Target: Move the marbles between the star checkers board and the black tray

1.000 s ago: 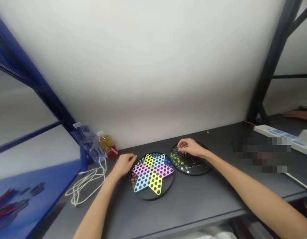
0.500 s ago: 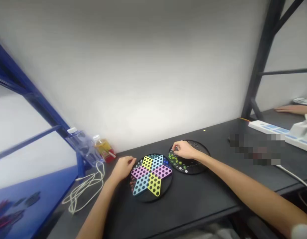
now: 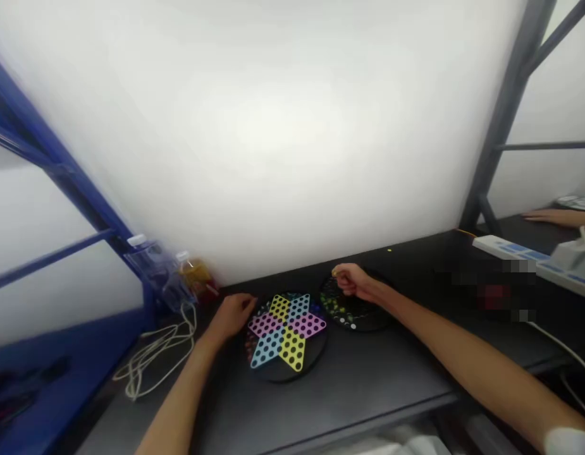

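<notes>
Hands apart, w/ a gap betw. them. My left hand (image 3: 233,316) is at the left edge of the star board (image 3: 292,374), fingers curled at or just over the rim; can't tell if it's holding anything. The board's a round black base w/ a 6-pt star in pink, yellow & blue, flat on the desk (image 3: 349,395).

My right hand (image 3: 353,282) is over the far part of the black board (image 3: 370,320), which sits just right of the star board. Fingertips (image 3: 336,272) pinched, w/ a tiny yellowish bit at them, too blurred to say if it's a marble. Marbles (image 3: 332,304), mostly green + a few white, lie on the black board's left side.

Left of the boards: amber bottle (image 3: 196,276), plastic bottle (image 3: 152,265) beside it, white cable (image 3: 154,351) in a loose tangle. Far right: white power strip (image 3: 505,248), co-worker's hand (image 3: 553,216) on the desk.
</notes>
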